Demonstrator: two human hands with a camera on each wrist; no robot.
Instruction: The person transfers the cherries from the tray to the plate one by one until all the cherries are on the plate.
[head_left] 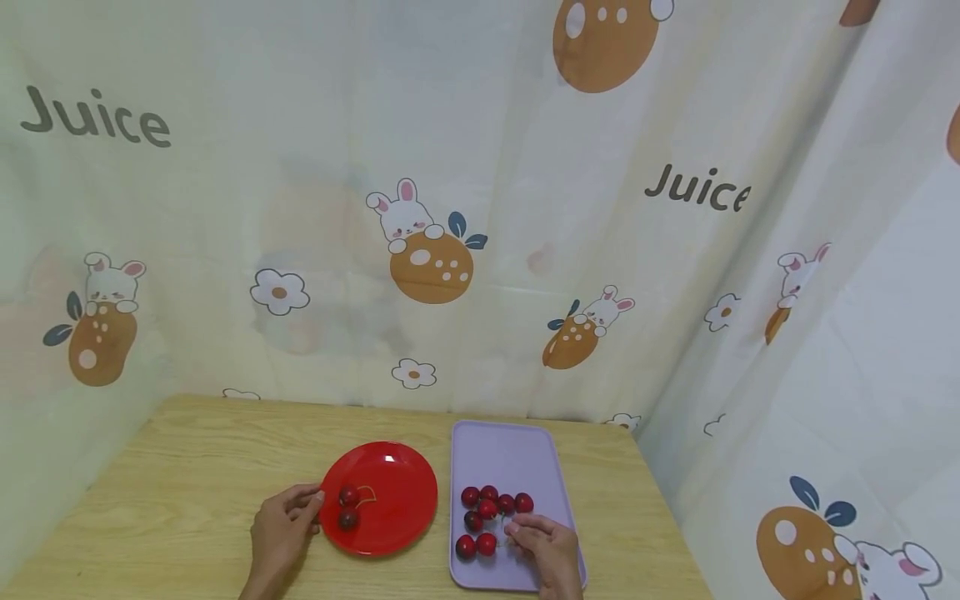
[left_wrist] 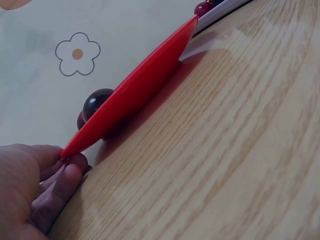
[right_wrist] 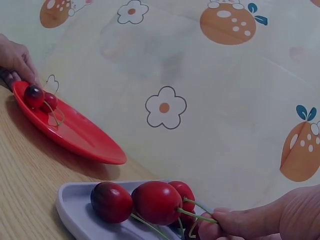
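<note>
My left hand (head_left: pixel 281 527) pinches the left rim of a round red plate (head_left: pixel 397 517) between thumb and fingers. Two dark red cherries (head_left: pixel 348 507) with stems lie on that plate, close to the hand. Over the lower right of a lilac rectangular tray (head_left: pixel 510 454), my right hand (head_left: pixel 546 547) pinches the green stem of a cherry (right_wrist: pixel 157 202) between thumb and finger. Several more cherries (head_left: pixel 487 507) are grouped around it on the tray. From the left wrist, the plate's near rim (left_wrist: pixel 72 149) appears between thumb and fingers, a dark cherry (left_wrist: pixel 96 104) above it.
Plate and tray stand side by side on a light wooden table (head_left: pixel 202 450), a narrow gap between them. Behind the table hangs a pale curtain (head_left: pixel 322 208) printed with rabbits, oranges and flowers; it continues along the right side.
</note>
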